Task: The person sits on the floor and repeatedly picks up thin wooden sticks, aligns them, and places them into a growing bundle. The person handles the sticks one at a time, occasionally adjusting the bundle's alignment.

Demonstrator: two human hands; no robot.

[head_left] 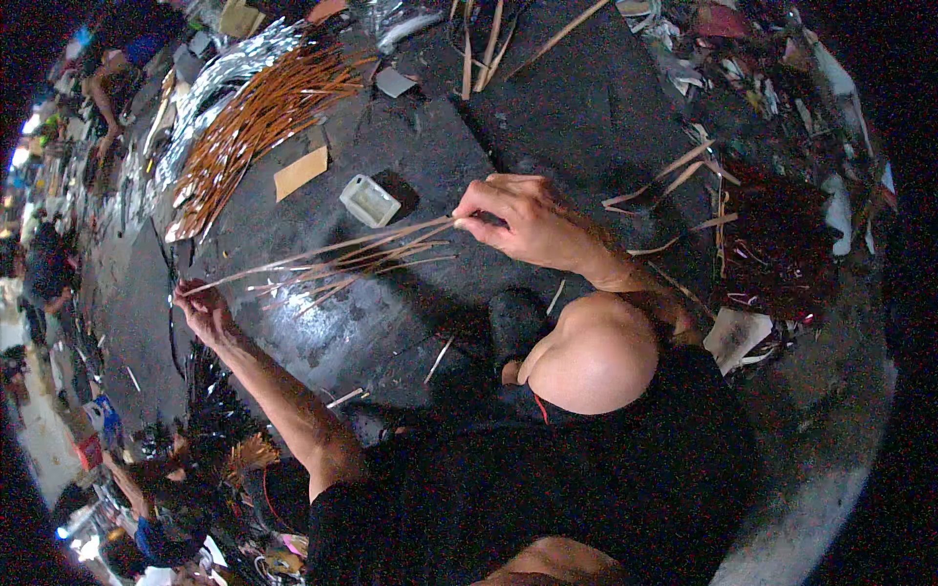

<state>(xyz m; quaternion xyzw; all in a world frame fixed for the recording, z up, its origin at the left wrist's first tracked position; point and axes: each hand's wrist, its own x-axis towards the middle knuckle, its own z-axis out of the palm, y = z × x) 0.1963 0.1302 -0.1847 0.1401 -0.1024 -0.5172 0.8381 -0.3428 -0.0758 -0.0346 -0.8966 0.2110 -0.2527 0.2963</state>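
A thin tan strip [293, 261] is stretched between my two hands, low over the dark floor mat. My left hand [203, 314], arm reached out to the left, pinches its far end. At the other end, my right hand [518, 223] pinches the strip between thumb and fingertips, in front of my bent knee [596, 354]. Several similar loose strips [363, 264] lie fanned out just below the stretched one. Beyond it, close to my right hand, sits a pale rectangular dish [369, 202].
A bundle of orange-brown strips [254, 125] and silvery strips [207, 93] lie at the far left. A cardboard piece [301, 174] rests near the dish. Bent tan strips [674, 178] and a dark red bundle [772, 239] are at right. Other people [109, 93] sit along the left.
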